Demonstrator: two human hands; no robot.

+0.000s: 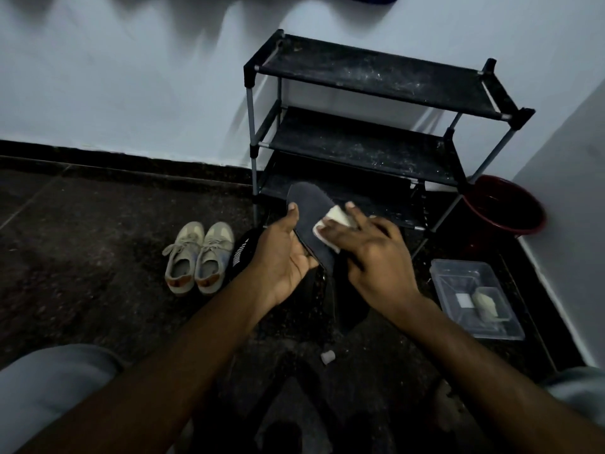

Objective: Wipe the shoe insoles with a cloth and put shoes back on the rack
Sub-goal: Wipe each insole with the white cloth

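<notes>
text legible: none | sole marking: white lettering on the side of the black shoe (241,254), just right of the beige sneakers (199,257) | legibility: too dark and blurred to make out any letters or brand

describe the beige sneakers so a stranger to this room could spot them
Find the black three-shelf rack against the wall. On the floor to its left stand the beige sneakers, side by side. Only they are pale; the shoe beside them is black.
</notes>
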